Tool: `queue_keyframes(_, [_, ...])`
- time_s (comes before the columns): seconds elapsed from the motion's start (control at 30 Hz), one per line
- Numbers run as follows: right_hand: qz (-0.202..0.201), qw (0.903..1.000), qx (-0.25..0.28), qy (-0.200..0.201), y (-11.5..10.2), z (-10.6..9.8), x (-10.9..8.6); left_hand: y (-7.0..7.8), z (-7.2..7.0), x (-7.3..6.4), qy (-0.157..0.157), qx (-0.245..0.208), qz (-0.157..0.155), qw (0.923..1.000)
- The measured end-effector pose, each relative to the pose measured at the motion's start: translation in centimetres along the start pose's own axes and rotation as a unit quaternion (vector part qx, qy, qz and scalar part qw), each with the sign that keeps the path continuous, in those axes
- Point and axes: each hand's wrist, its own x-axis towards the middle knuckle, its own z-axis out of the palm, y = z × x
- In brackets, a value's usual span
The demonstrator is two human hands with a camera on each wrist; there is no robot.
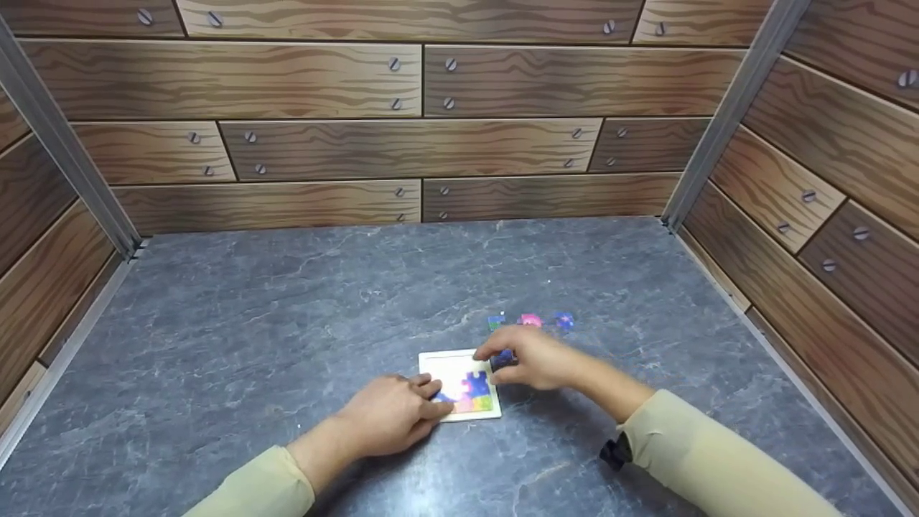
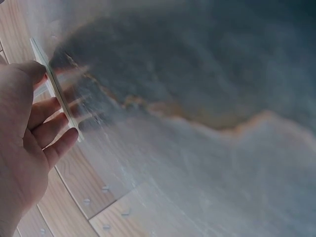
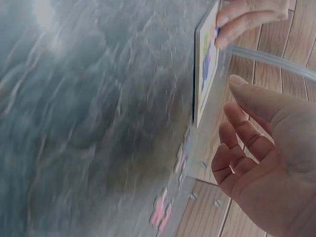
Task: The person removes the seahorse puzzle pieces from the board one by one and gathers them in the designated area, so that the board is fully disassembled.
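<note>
A small jigsaw puzzle board (image 1: 449, 364) with a pale frame lies flat on the grey tabletop. Blue, pink, yellow and green pieces fill its lower part; glare washes out the middle. My left hand (image 1: 391, 413) rests on its left side, the fingers lying on the frame and pieces, as the right wrist view also shows. Above the board's right edge hovers my right hand (image 1: 538, 357), thumb and fingers apart and nothing visible between them. A blue puzzle piece (image 1: 506, 356) lies beneath it, partly hidden. In the right wrist view the right hand's fingers (image 3: 247, 133) are loosely bent.
Beyond the right hand, a green-blue piece (image 1: 496, 322), a pink piece (image 1: 531, 320) and a blue-purple piece (image 1: 565, 319) lie in a row. Wood-patterned walls (image 1: 323, 147) with metal corner strips enclose the marbled tabletop (image 1: 251, 323).
</note>
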Motion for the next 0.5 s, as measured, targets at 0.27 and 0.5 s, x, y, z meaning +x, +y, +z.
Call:
queue_keyframes(0.27, [0.006,0.9974,-0.059,-0.041,-0.6,1.0,0.6,0.0,0.0,0.0,0.002,0.003,0.002,1.0000])
queue_keyframes(0.5, [0.005,0.9961,-0.070,-0.053,-0.6,1.4,1.0,0.0,0.0,0.0,-0.001,0.005,0.005,1.0000])
